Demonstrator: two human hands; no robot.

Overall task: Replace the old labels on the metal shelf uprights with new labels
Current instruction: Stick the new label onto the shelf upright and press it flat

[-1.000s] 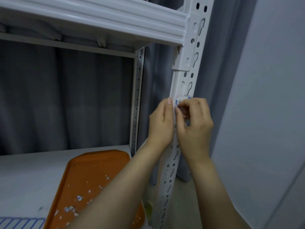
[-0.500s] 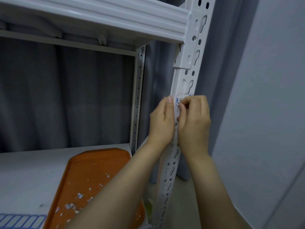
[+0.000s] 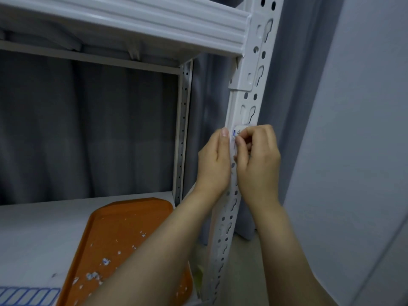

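Right hand (image 3: pixel 258 160) pinches the blue-printed label (image 3: pixel 237 131) on the white upright (image 3: pixel 249 100); left hand (image 3: pixel 215 161) rests flat beside it, fingers straight.

Two bare hands are in frame: one left hand (image 3: pixel 213 164) and one right hand (image 3: pixel 258 160). One white label (image 3: pixel 237 130) with blue marks shows between them. Two perforated metal uprights are visible, one white front upright (image 3: pixel 251 96) and one grey rear upright (image 3: pixel 183 129). There are two shelves, one upper shelf (image 3: pixel 132 25) and one lower shelf (image 3: pixel 39 228). One orange tray (image 3: pixel 136 217) carries paper scraps (image 3: pixel 92 276), too many and too small to count. One label sheet (image 3: pixel 26 295) with blue outlines shows in part. One grey curtain (image 3: pixel 88 129).
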